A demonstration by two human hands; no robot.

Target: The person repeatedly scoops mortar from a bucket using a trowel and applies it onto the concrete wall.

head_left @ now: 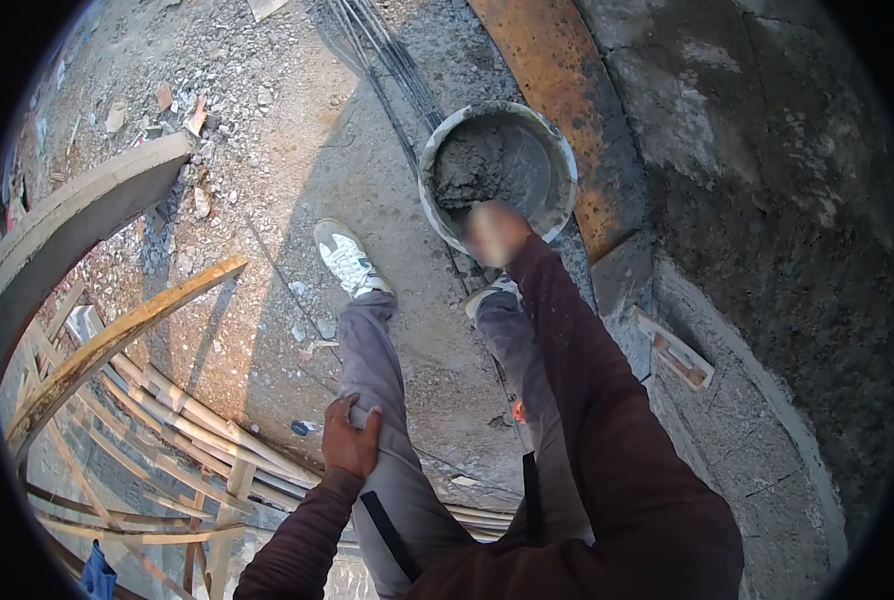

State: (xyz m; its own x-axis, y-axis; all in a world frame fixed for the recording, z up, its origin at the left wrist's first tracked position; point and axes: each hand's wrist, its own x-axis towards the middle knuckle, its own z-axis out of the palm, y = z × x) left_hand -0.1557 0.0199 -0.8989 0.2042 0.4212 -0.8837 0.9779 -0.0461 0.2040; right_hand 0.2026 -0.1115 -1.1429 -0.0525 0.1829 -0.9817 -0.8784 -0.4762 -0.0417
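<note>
Far left to lower left of the frame: a curved wooden formwork frame [117,340] of bent laths and slats, standing on edge along a rubble-strewn concrete floor [297,150]; a scrap of blue cloth [97,575] shows at the bottom edge. Lower centre: left hand [352,440], fingers curled and pressed together over the thigh of the grey trouser leg [377,360], apparently bracing the bent-over body. Centre: white shoe [347,258] planted flat on the floor. Upper centre: round mortar pan [557,150], part-filled with wet grey mortar heaped to its left side, set just ahead of the feet within arm's reach. Right hand [497,232] at the pan's near rim; blurred, finger state cannot be told. Right: rusty orange steel band [557,80] edging a rough curved concrete wall [767,200]; wood offcut [677,352] at its foot. No packages, labels or signs visible.
</note>
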